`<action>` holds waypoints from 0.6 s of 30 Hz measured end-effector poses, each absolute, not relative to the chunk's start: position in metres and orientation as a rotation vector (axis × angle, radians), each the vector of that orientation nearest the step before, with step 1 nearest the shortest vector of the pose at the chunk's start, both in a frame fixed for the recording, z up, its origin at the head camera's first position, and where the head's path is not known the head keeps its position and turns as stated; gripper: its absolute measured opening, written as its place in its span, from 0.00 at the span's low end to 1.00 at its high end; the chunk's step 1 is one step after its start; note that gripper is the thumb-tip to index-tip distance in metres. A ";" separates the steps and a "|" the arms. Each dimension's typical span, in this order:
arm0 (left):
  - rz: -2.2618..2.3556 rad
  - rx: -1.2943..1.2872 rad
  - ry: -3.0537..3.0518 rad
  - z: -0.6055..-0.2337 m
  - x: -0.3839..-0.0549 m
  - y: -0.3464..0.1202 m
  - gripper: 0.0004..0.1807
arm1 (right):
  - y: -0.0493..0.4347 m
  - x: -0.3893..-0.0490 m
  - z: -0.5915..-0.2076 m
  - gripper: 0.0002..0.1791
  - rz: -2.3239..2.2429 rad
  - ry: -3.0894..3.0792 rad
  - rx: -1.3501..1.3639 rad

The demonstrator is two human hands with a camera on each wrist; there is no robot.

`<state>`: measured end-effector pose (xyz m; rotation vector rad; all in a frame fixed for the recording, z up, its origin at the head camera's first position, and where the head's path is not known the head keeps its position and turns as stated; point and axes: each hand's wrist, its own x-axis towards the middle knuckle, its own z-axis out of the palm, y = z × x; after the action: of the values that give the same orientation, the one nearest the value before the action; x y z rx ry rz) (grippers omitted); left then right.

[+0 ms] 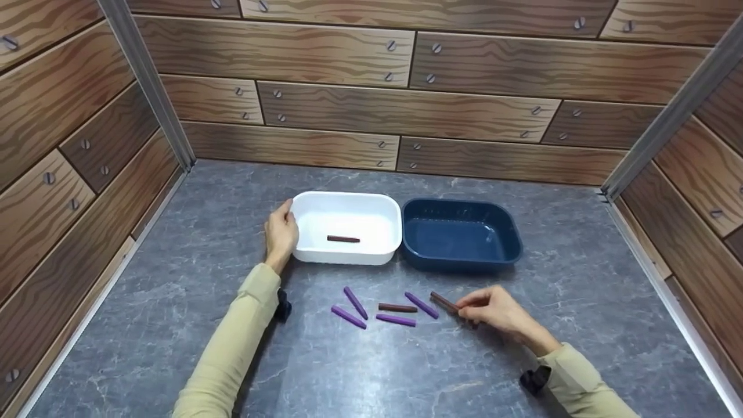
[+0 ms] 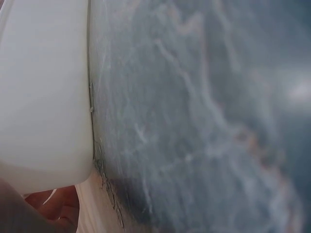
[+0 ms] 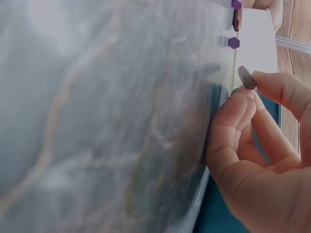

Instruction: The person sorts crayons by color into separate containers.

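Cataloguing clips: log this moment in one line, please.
left hand: touches white bin; right hand: pinches brown stick; in white bin: second brown stick; alongside: blue bin; on table: four purple sticks, third brown stick

3 walls [image 1: 325,61] of plank pattern, dotted with screw heads [image 1: 391,44], enclose a gray, pale-veined tabletop [image 1: 580,278]; 2 metal posts [image 1: 150,81] stand at the far corners. Light glares nearer.
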<state>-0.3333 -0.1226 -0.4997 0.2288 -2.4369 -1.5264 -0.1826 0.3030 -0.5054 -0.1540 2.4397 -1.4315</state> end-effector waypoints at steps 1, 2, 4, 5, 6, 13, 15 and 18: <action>-1.531 0.222 -2.434 -0.500 -0.334 -0.122 0.23 | 0.303 -0.183 -0.505 0.14 -1.441 2.439 -0.156; -1.531 0.220 -2.435 -0.499 -0.335 -0.121 0.23 | 0.303 -0.183 -0.504 0.14 -1.451 2.435 -0.156; -1.530 0.223 -2.435 -0.499 -0.335 -0.120 0.23 | 0.302 -0.185 -0.501 0.15 -1.465 2.437 -0.163; -1.527 0.227 -2.436 -0.500 -0.336 -0.120 0.23 | 0.301 -0.185 -0.500 0.15 -1.476 2.439 -0.167; -1.524 0.230 -2.435 -0.500 -0.336 -0.119 0.23 | 0.300 -0.186 -0.498 0.15 -1.490 2.441 -0.165; -1.509 0.223 -2.430 -0.500 -0.335 -0.121 0.23 | 0.288 -0.195 -0.490 0.12 -1.539 2.499 -0.234; -1.510 0.229 -2.435 -0.500 -0.335 -0.121 0.23 | 0.283 -0.198 -0.486 0.12 -1.556 2.502 -0.265; -1.515 0.231 -2.430 -0.499 -0.335 -0.122 0.23 | 0.275 -0.203 -0.481 0.12 -1.595 2.496 -0.314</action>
<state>-0.3353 -0.1216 -0.4993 0.2306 -2.4296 -1.5152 -0.2028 0.2750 -0.4806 -0.3136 2.4965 -1.5947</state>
